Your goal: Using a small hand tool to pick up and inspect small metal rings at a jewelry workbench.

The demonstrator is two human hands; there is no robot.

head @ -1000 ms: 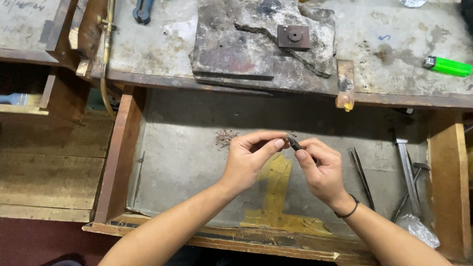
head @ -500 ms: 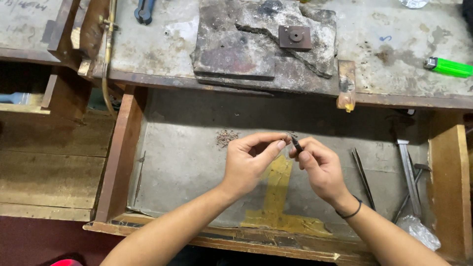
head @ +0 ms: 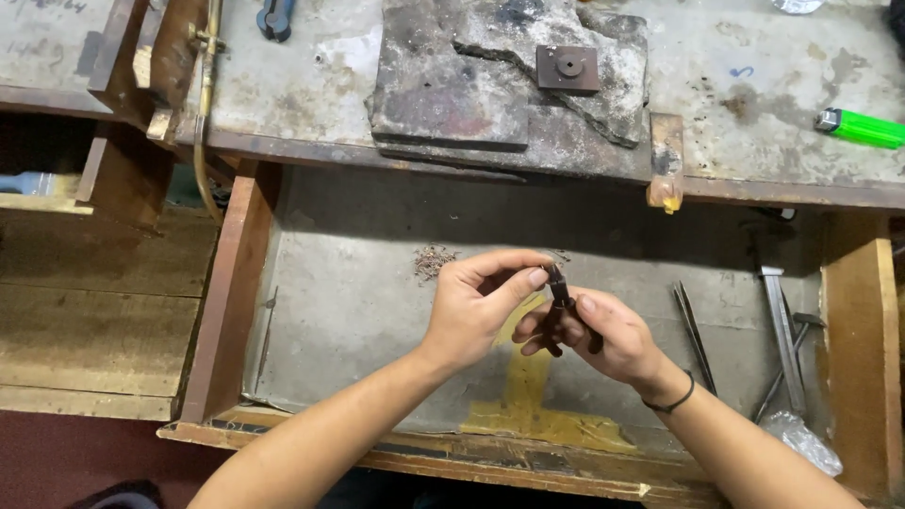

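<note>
Both hands meet over the open drawer [head: 311, 311], just below the bench [head: 745, 104] edge, likely so anything dropped lands on the drawer's grey liner. Right hand [head: 603, 330] is curled closed around the handles of small dark pliers [head: 558, 300], nose pointing up and toward the left hand; index finger lies along the tool, seemingly to steady it. Left hand [head: 476, 302] has thumb and forefinger pressed together at the pliers' tip, other fingers loosely folded; whatever it pinches there is too small to make out. The two hands touch or nearly touch at the tip, held clear of the drawer floor. Behind the left hand, a small heap of dark filings [head: 434, 261] lies on the liner. A yellow stain [head: 533, 396] runs down the liner under the hands to the drawer's front edge. Right side of the drawer: tweezers [head: 693, 325] and long metal tools [head: 782, 320] lying side by side, apart from the hands, with a crumpled clear bag [head: 801, 441] near the front corner. On the bench above: a charred, cracked slab [head: 452, 85] carrying a small square metal block [head: 568, 68], a green lighter [head: 863, 129] well off to the right, and a brass torch pipe [head: 203, 104] hanging at the left edge. A black band [head: 671, 403] circles the right wrist.
</note>
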